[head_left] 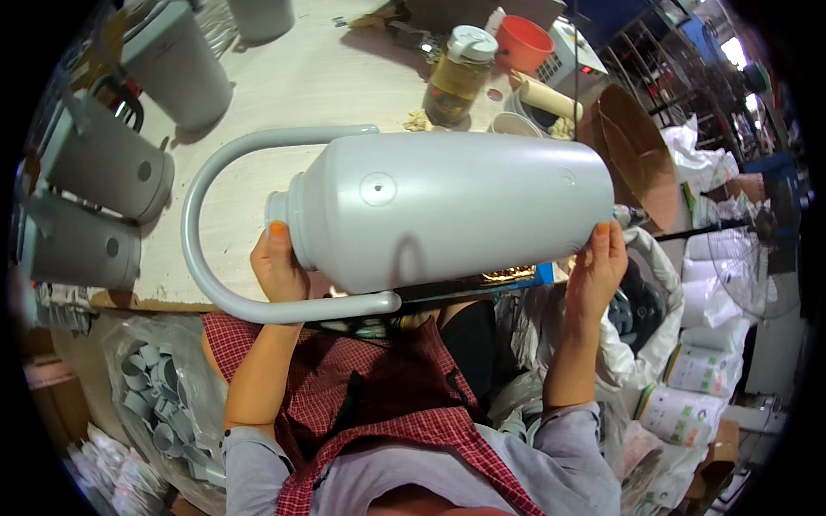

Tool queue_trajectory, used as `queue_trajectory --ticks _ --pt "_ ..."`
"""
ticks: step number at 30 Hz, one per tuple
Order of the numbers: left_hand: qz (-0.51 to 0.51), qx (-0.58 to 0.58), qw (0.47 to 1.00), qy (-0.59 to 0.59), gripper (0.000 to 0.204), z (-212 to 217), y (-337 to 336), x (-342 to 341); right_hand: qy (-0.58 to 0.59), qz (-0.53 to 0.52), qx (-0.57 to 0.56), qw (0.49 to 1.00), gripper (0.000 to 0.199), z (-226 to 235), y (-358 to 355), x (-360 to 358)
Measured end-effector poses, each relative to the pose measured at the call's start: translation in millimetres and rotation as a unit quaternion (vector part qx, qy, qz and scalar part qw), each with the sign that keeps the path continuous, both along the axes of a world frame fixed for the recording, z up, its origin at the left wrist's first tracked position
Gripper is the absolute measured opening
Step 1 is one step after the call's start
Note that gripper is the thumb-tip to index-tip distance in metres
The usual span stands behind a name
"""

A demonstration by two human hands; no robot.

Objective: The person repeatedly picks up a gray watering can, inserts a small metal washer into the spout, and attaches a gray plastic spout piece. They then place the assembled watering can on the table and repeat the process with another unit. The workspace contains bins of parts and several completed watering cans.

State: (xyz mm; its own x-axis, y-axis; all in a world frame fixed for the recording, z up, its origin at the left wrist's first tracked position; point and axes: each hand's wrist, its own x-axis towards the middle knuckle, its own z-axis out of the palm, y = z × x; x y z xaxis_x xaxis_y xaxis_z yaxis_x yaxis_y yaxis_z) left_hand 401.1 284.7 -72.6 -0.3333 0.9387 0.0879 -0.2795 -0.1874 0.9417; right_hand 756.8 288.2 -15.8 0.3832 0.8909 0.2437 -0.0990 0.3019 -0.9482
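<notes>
A pale grey vacuum flask body (482, 215) lies on its side in the air, above the table's front edge. Its narrow threaded neck points left, and its base points right. My left hand (280, 262) is closed round the neck, with the thumb on top. At the base end, my right hand (601, 262) grips the flask between thumb and fingers. A grey U-shaped handle (200, 232) loops round the neck end, and its lower arm crosses over my left wrist. Whether the handle is fastened to the body, I cannot tell. A round recess shows on the flask's side.
Several grey flask bodies (176, 73) stand at the table's left. Toward the back are a lidded jar (462, 76) of yellowish liquid and a red cup (523, 45). A bag of grey plastic parts (159, 396) sits lower left; a white sack (667, 301) stands right.
</notes>
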Motion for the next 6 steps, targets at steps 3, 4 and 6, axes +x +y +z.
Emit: queue_trajectory --ticks 3,4,6 --pt "0.039 -0.028 0.999 0.018 0.048 -6.8 -0.7 -4.7 -0.033 -0.061 -0.090 0.994 0.026 6.9 1.0 -7.3" --pt "0.033 -0.041 0.998 0.019 0.048 -7.4 1.1 -1.7 -0.071 -0.071 -0.092 0.991 0.026 8.9 -3.7 -5.8" --pt "-0.031 -0.007 0.995 0.095 0.048 -11.0 20.8 29.3 -0.166 -0.094 -0.151 0.970 0.027 12.8 -3.8 -3.4"
